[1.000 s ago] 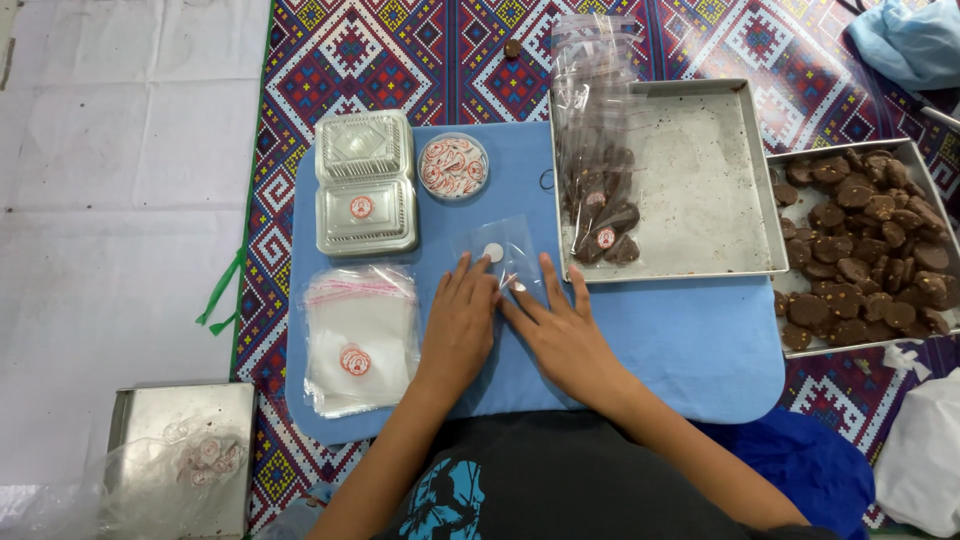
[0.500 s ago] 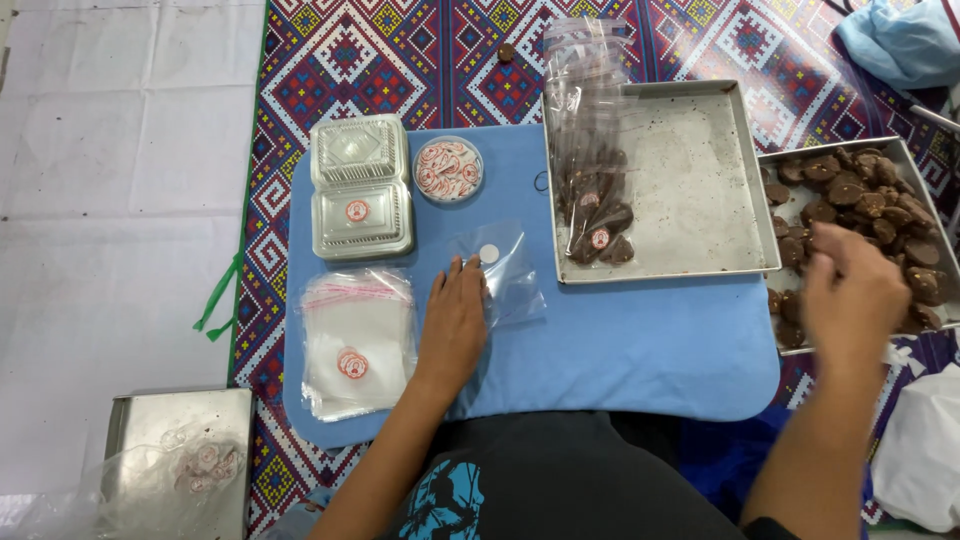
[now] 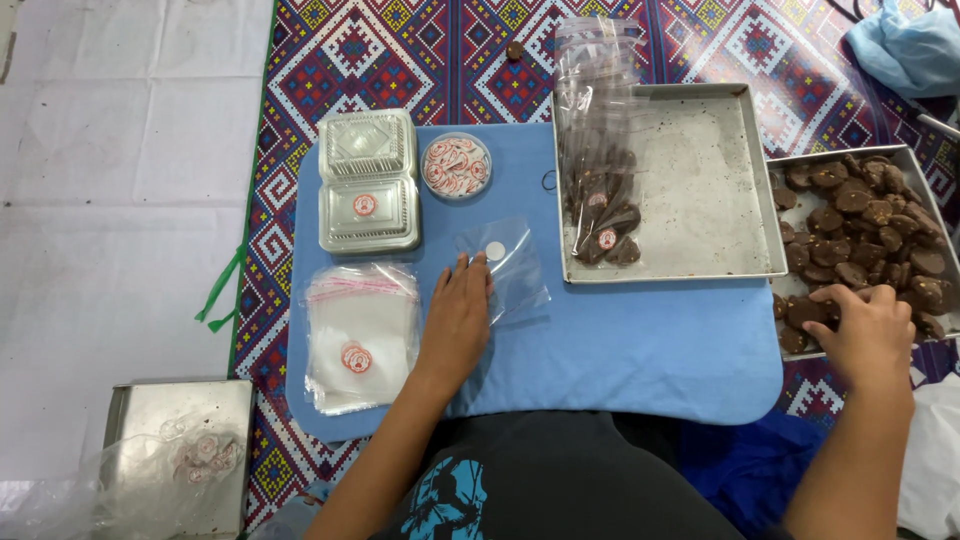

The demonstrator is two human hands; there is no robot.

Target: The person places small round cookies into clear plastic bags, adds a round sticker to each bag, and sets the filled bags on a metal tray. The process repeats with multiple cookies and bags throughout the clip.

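My left hand (image 3: pixel 457 320) lies flat on the blue mat (image 3: pixel 620 350), its fingertips touching the edge of a small clear plastic bag (image 3: pixel 507 266) with a round white sticker. My right hand (image 3: pixel 868 330) reaches into the metal tray (image 3: pixel 930 160) at the right, fingers curled over the dark brown round cookies (image 3: pixel 860 220) near its front edge. Whether a cookie is gripped is hidden by the fingers.
A large metal tray (image 3: pixel 700 190) holds bagged cookies (image 3: pixel 598 190) along its left side. On the mat are a stack of clear bags (image 3: pixel 358 335), a clear hinged container (image 3: pixel 368 180) and a round dish of stickers (image 3: pixel 456 166). Another metal tray (image 3: pixel 180 450) sits bottom left.
My right hand left the small clear bag and moved right to the cookie tray, then lowered onto the cookies. My left hand stayed on the bag's edge.
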